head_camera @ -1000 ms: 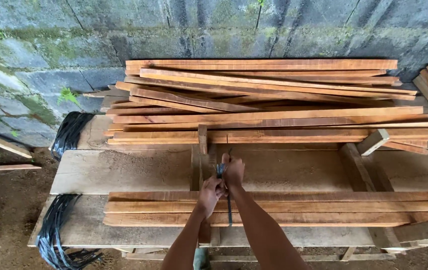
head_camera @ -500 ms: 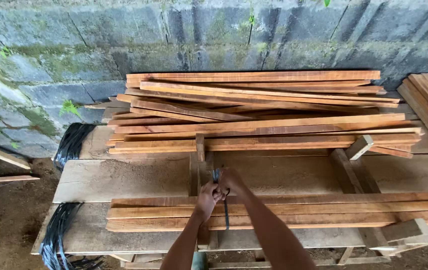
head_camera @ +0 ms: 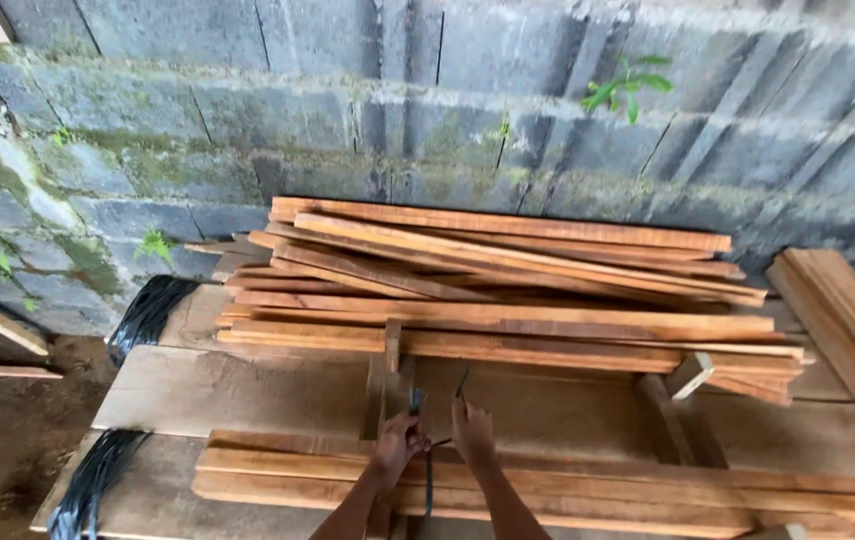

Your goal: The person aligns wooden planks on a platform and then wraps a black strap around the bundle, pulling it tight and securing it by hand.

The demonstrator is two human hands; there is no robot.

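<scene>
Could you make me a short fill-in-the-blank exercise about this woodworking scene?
1. The wooden slats are stacked in front of a wall made of grey ____.
2. Both hands, the left hand and the right hand, are handling a dark ____.
3. A small ____ plant grows out of the wall.

Missing words: blocks; strap; green

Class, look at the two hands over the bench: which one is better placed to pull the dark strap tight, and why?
Probably the right hand: it pinches the dark strap by its raised end, while the left hand sits lower by the upright wooden piece.
</scene>
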